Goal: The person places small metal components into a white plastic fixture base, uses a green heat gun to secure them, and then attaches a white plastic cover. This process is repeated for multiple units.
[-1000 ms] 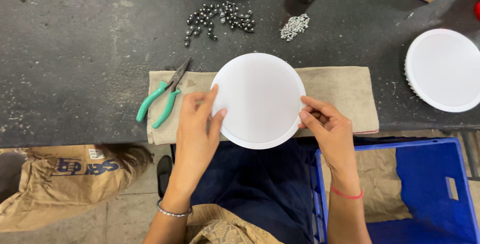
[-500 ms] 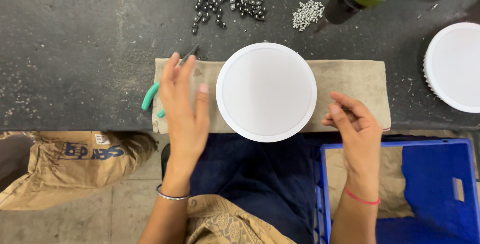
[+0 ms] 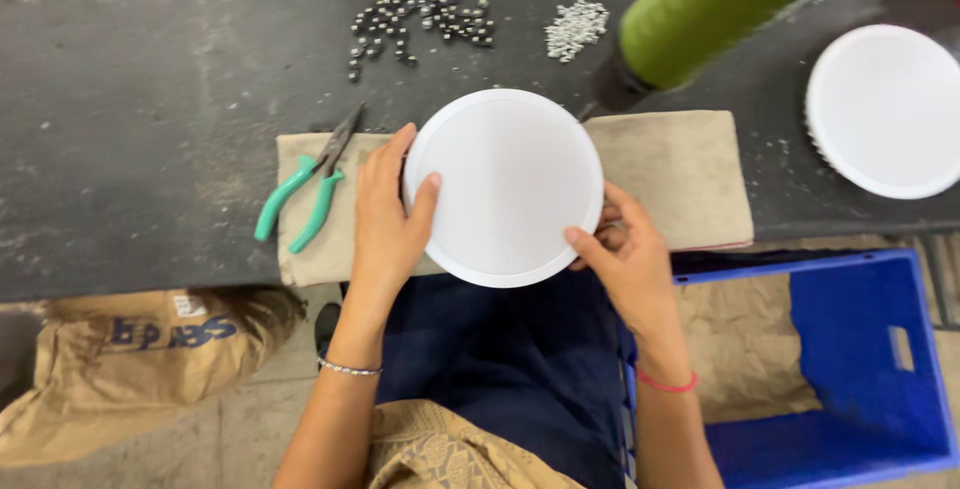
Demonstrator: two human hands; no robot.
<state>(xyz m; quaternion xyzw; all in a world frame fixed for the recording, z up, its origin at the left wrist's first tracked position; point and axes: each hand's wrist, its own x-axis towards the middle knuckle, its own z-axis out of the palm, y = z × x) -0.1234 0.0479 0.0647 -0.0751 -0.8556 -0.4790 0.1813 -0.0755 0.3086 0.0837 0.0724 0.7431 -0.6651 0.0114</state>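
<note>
A round white disc-shaped panel [image 3: 505, 184] rests on a beige folded cloth [image 3: 680, 174] at the near edge of a dark workbench [image 3: 140, 79]. My left hand [image 3: 388, 214] grips its left rim, thumb on top. At the lower right rim my right hand [image 3: 625, 254] holds it with thumb on the face. Green-handled pliers [image 3: 300, 194] lie on the cloth just left of my left hand.
Small dark metal parts [image 3: 415, 19] and a pile of silver ones [image 3: 577, 27] lie beyond the disc. A green cylinder [image 3: 715, 4] stands at the back right, a second white disc [image 3: 885, 109] further right. A blue crate [image 3: 850, 359] and brown sack [image 3: 130, 354] sit below.
Both hands were off the disc half a second ago; now they have closed back onto its left and right rims. The view has moved closer.
</note>
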